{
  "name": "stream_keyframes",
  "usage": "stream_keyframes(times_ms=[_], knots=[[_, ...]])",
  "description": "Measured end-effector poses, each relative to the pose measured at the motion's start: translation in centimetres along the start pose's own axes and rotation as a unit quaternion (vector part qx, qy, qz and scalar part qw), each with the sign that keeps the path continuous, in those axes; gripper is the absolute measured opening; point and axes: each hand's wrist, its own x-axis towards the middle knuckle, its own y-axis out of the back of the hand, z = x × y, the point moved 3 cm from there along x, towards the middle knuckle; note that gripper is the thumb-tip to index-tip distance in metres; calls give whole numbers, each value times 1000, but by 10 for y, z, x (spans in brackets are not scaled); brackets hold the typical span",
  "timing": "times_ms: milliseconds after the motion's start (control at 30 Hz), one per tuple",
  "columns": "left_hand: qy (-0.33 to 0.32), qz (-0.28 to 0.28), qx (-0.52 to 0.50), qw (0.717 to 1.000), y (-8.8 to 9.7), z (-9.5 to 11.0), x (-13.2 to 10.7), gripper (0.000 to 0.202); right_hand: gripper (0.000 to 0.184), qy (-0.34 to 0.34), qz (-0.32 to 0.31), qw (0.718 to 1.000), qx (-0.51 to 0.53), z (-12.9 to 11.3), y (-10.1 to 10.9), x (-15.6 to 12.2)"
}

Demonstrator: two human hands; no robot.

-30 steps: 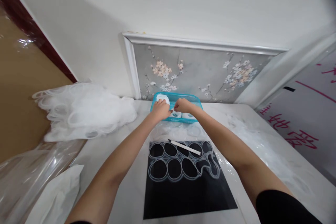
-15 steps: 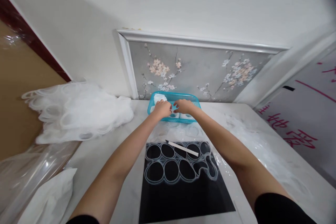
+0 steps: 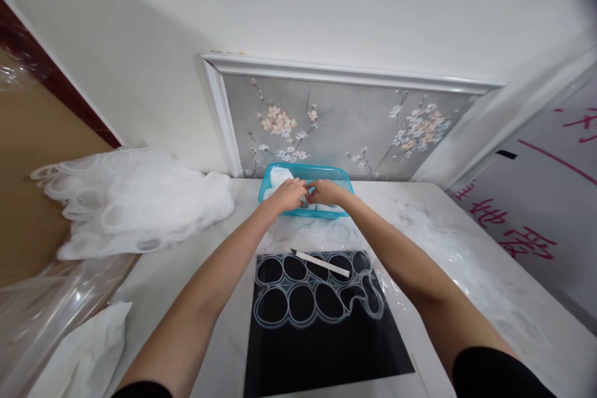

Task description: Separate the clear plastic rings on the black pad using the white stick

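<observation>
Your left hand [image 3: 289,194] and right hand [image 3: 327,191] met over the blue basket [image 3: 345,178] at the far edge of the desk [image 3: 186,267], fingertips touching above the white pieces [image 3: 278,175] inside. The fingers were curled, but whether they gripped anything I cannot tell. Nearer you, a white stick [image 3: 321,263] lay on the black mat [image 3: 326,348].
</observation>
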Motion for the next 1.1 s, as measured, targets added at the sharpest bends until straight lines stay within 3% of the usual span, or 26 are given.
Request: stream_keyframes(times_ms=[233,467,567,700,833,933,1100], knots=[[0,29,-36,999,-1,-4,6,11,43,5,51,999,14,6,5,-10],[76,132,-100,983,11,-15,13,19,36,-1,144,989,41,12,9,-16],[100,148,-126,976,17,-15,10,18,25,-6,183,982,54,9,11,-18],[130,113,-161,972,20,-15,3,24,29,-18,206,974,88,4,17,-24],[160,30,-167,972,17,-17,-2,18,25,-43,121,991,27,-3,11,-24],[188,-22,-136,972,9,-18,-4,10,19,-54,97,993,-29,-9,2,-20],[207,-31,-48,977,-1,-13,-2,32,35,-70,102,989,-78,-10,-7,-12]])
